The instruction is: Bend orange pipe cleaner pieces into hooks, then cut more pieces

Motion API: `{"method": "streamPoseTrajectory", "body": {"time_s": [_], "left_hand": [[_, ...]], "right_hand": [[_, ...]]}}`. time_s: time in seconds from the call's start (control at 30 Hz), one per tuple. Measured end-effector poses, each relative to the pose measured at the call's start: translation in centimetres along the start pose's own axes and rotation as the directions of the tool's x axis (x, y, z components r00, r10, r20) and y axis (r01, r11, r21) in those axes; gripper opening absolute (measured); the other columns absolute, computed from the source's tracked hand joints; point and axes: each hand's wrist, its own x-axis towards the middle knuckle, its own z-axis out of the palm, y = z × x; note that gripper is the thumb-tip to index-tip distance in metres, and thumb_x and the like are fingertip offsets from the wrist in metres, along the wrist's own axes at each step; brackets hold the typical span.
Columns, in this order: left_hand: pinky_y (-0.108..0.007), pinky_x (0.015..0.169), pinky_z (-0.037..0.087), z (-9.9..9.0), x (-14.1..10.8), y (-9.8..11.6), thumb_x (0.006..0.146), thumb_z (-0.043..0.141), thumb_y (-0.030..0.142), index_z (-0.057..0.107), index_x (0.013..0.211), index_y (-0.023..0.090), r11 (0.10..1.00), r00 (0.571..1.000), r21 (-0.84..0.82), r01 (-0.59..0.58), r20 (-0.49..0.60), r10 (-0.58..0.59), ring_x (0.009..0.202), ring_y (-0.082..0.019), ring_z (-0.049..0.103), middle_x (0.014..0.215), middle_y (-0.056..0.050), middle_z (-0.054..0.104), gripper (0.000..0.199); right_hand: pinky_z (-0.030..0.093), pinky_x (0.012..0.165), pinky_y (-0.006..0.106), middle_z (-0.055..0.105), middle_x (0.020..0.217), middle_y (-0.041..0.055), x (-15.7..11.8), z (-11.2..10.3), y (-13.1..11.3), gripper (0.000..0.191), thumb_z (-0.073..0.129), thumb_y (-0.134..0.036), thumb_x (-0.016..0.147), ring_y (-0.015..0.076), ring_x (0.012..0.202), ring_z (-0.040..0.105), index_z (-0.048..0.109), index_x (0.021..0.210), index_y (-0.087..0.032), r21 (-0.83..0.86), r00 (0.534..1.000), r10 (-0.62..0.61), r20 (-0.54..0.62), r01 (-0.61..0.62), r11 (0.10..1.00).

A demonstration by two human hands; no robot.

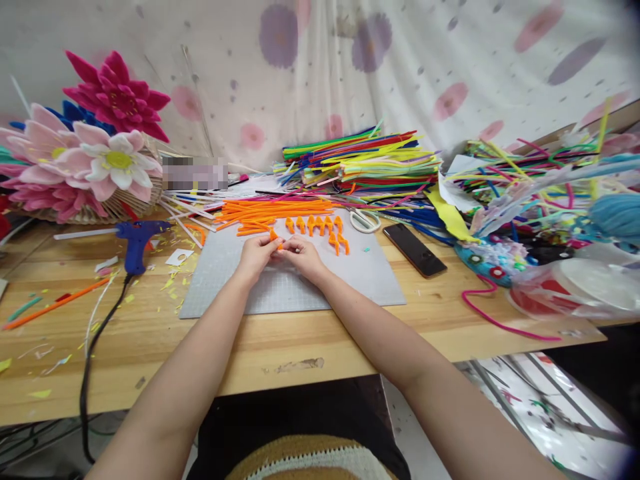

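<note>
Head view: short orange fuzzy pipe-cleaner piece pinched between both hands over grey cutting mat on wooden tabletop. Left hand clenched on one end, right hand on other; long axis left-right. Row of bent orange pieces just beyond, nearer right hand.

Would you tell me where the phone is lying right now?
In the head view, the phone lies on the wooden table, right of the grey mat, near the scissors.

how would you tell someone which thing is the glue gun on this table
Start at the big pink and white paper flowers on the left of the wooden table. Just below them lies the glue gun, the only solid blue tool, trailing a black cord off the table's front edge.
</note>
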Motion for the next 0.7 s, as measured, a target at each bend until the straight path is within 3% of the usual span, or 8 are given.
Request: {"method": "streamPoseTrajectory", "body": {"time_s": [0.23,0.47,0.57,0.7], "left_hand": [[-0.019,0.042,0.026,0.6,0.3,0.0,0.049,0.076,0.039,0.068,0.067,0.013,0.997,0.996,-0.078,0.013,-0.085,-0.02,0.047,-0.005,0.042,0.056,0.0,0.058,0.032],[-0.019,0.042,0.026,1.3,1.1,0.2,0.05,0.076,0.038,0.068,0.067,0.013,0.989,0.998,-0.132,0.063,-0.003,-0.063,0.046,-0.005,0.042,0.057,-0.001,0.058,0.031],[-0.02,0.041,0.025,1.5,1.2,0.7,0.05,0.076,0.037,0.069,0.067,0.013,0.996,0.997,-0.057,0.074,0.028,-0.072,0.045,-0.006,0.042,0.056,-0.001,0.059,0.031],[-0.02,0.042,0.027,2.1,1.3,1.3,0.049,0.076,0.036,0.069,0.067,0.014,0.993,0.993,-0.029,0.117,-0.01,-0.118,0.047,-0.007,0.045,0.061,-0.003,0.062,0.029]], "right_hand": [[0.035,0.065,0.023,0.043,0.064,-0.0034,0.4,0.1,0.4,0.014,0.066,-0.029,0.066,0.0092,0.065,0.042,0.063,0.061,-0.016,0.075,0.999,0.041,0.017,-0.042,0.996],[0.037,0.071,0.025,0.048,0.063,-0.0024,0.6,-0.5,0.5,0.021,0.06,-0.033,0.071,0.01,0.067,0.044,0.063,0.06,-0.016,0.109,0.997,0.029,0.078,-0.038,0.993],[0.037,0.078,0.026,0.052,0.072,-0.0004,0.6,-0.6,0.6,0.02,0.063,-0.035,0.068,0.0114,0.076,0.048,0.065,0.061,-0.016,0.185,1.0,0.011,0.025,-0.015,0.983],[0.039,0.077,0.027,0.053,0.071,0.0,0.5,-0.6,0.6,0.024,0.064,-0.04,0.066,0.0122,0.074,0.049,0.064,0.059,-0.017,0.243,0.996,0.056,-0.063,-0.04,0.969]]}}
